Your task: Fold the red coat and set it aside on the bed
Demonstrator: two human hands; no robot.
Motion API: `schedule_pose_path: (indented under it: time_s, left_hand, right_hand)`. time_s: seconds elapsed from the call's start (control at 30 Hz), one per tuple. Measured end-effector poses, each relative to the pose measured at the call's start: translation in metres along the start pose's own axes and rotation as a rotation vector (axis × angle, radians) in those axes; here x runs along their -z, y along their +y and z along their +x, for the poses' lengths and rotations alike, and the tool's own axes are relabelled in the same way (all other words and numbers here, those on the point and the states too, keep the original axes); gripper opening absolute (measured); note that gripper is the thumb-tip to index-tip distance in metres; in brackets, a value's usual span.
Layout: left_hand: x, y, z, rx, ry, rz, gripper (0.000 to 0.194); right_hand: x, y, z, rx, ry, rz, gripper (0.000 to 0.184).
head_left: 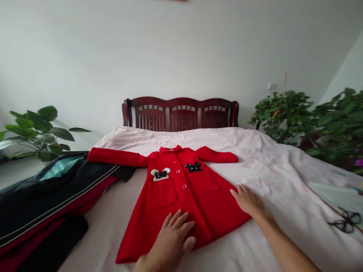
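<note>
A red coat (pixel 167 192) lies spread out front side up, its collar toward the headboard and both sleeves stretched sideways. Round buttons run down its middle, and two mouse-shaped patches, one white and black (pixel 160 174), one black with dots (pixel 194 167), sit above the pockets. My left hand (pixel 171 240) is over the lower front of the coat, fingers spread and nothing held. At the coat's right side edge, my right hand (pixel 248 198) rests with its fingers stretched out, the thumb on the red cloth.
Dark clothes with white stripes (pixel 65 189) lie at the left, under the coat's sleeve end. Pale bedding (pixel 283 177) covers the bed before a dark wooden headboard (pixel 183 113). Eyeglasses (pixel 344 221) lie at the right. Leafy plants (pixel 42 130) stand on both sides.
</note>
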State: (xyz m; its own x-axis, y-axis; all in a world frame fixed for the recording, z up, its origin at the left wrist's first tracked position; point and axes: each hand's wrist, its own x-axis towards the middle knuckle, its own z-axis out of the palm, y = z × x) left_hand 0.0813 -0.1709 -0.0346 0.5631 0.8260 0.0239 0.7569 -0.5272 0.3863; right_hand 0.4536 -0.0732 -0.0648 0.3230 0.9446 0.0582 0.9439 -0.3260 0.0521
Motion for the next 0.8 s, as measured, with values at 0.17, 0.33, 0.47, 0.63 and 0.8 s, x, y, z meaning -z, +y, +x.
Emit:
schedule_pose_path:
  time_s: [0.17, 0.33, 0.47, 0.63, 0.8]
  left_hand:
    - [0.026, -0.067, -0.026, 0.529, 0.277, 0.135, 0.058]
    - [0.023, -0.128, -0.029, 0.617, 0.294, -0.216, 0.071]
    - [0.039, -0.147, -0.021, 0.508, 0.357, -0.496, 0.067]
    - [0.047, -0.160, -0.037, 0.520, 0.275, -0.341, 0.061]
    - [0.048, -0.143, -0.042, 0.579, 0.103, 0.107, 0.058]
  right_hand:
    - [0.004, -0.010, -0.014, 0.173, 0.196, -0.094, 0.043]
    - [0.015, -0.015, -0.014, 0.162, 0.194, -0.110, 0.035]
    - [0.024, -0.009, -0.016, 0.124, 0.045, -0.014, 0.036]
    - [0.017, 0.004, -0.037, 0.162, 0.010, 0.085, 0.037]
    - [0.021, 0.005, -0.039, 0.181, 0.037, -0.016, 0.037]
